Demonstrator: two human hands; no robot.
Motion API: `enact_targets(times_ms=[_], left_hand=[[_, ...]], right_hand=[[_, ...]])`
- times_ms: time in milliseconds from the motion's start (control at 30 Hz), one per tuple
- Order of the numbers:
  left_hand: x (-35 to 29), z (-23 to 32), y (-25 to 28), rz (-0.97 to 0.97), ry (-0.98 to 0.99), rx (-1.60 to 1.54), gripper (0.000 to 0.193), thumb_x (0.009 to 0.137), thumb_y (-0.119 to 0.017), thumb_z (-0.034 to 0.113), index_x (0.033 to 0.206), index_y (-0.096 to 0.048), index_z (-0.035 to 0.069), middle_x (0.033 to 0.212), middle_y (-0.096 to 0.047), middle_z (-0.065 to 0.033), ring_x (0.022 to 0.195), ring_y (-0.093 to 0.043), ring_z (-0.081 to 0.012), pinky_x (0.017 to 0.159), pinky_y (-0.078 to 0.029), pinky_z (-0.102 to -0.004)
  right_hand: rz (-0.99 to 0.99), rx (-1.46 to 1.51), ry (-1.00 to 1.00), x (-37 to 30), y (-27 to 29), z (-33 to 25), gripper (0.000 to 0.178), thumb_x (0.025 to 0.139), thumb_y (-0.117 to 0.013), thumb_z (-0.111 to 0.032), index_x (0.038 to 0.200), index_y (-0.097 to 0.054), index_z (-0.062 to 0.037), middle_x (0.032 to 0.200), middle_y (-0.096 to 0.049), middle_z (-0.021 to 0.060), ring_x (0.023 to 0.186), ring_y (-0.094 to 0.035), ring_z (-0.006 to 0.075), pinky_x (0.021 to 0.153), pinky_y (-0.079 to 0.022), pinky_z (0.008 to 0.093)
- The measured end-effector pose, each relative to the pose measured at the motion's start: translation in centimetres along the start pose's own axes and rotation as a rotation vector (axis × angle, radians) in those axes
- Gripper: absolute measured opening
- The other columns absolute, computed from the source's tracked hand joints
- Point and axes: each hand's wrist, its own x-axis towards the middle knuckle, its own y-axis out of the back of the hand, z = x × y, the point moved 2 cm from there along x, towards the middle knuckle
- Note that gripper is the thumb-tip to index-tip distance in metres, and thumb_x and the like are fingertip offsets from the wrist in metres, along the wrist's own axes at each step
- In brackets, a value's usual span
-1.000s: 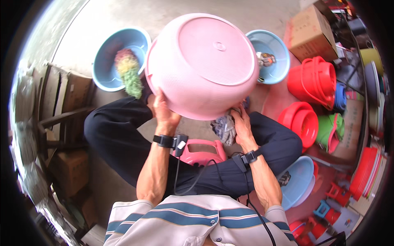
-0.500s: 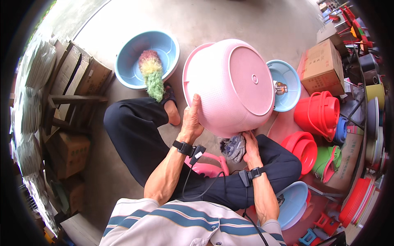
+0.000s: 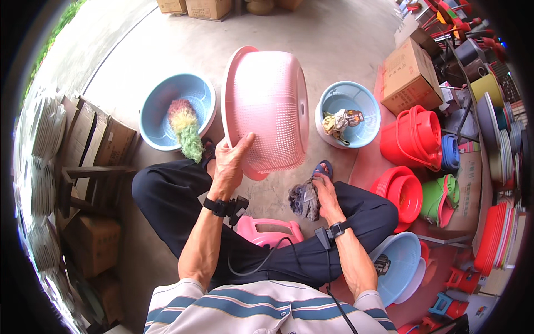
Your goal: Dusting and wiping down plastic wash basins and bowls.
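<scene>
In front of me, my left hand grips the side of a pink perforated basin. The basin is held up tilted on its side, its rim toward the left and its base facing right. My right hand is closed on a crumpled grey cloth, just below the basin and apart from it. A blue basin on the floor at left has a red, yellow and green feather duster leaning over its rim. A pink plastic stool is between my legs.
At right stands a light blue bucket-like basin with a beige cloth in it. Beyond are a cardboard box, red buckets, red basins and a green bucket. Stacked white plates and a wooden frame line the left.
The pink basin has moved left and turned so its base faces right rather than toward me. My right hand with the cloth has come away from it. The view has shifted, too.
</scene>
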Motion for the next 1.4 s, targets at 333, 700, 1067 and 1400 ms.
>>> enact_targets(times_ms=[333, 700, 1067, 1400], left_hand=[[0.5, -0.9, -3.2, -0.447, -0.491, 1.217, 0.016, 0.087, -0.069, 0.016, 0.092, -0.062, 0.002, 0.080, -0.063, -0.0158, 0.071, -0.062, -0.0365, 0.062, -0.049, -0.0418], [-3.3, -5.4, -3.1, -0.810, -0.660, 1.689, 0.012, 0.078, -0.062, 0.012, 0.089, -0.058, 0.010, 0.088, -0.058, -0.0030, 0.085, -0.061, -0.0229, 0.072, -0.049, -0.0382], [-5.9, -3.2, -5.0, -0.671, -0.877, 1.576, 0.028, 0.083, -0.065, 0.012, 0.109, -0.058, 0.009, 0.108, -0.054, -0.0112, 0.106, -0.055, -0.0287, 0.104, -0.038, -0.0510], [-6.0, -7.5, -2.7, -0.404, 0.275, 0.690, 0.069, 0.083, -0.078, 0.039, 0.131, -0.049, 0.000, 0.122, -0.056, -0.0171, 0.110, -0.058, -0.0238, 0.090, -0.049, -0.0368]], right_hand=[[-0.234, 0.297, 0.148, -0.9, -1.0, -2.0, 0.072, 0.097, -0.047, -0.058, 0.142, -0.042, -0.0011, 0.135, -0.047, 0.0090, 0.122, -0.049, 0.0175, 0.105, -0.040, 0.0329], [-0.269, 0.280, 0.093, -3.1, -4.6, -5.3, 0.082, 0.092, -0.059, -0.059, 0.146, -0.038, -0.0006, 0.140, -0.050, 0.0116, 0.124, -0.051, 0.0188, 0.104, -0.042, 0.0349], [-0.105, 0.521, -0.179, -2.2, -3.6, -4.4, 0.039, 0.083, -0.064, -0.024, 0.110, -0.062, 0.0040, 0.105, -0.066, 0.0126, 0.092, -0.065, 0.0232, 0.082, -0.053, 0.0371], [-0.135, 0.677, -0.006, -1.8, -3.6, -4.3, 0.032, 0.086, -0.063, -0.023, 0.109, -0.061, -0.0017, 0.104, -0.063, 0.0073, 0.098, -0.061, 0.0187, 0.086, -0.050, 0.0347]])
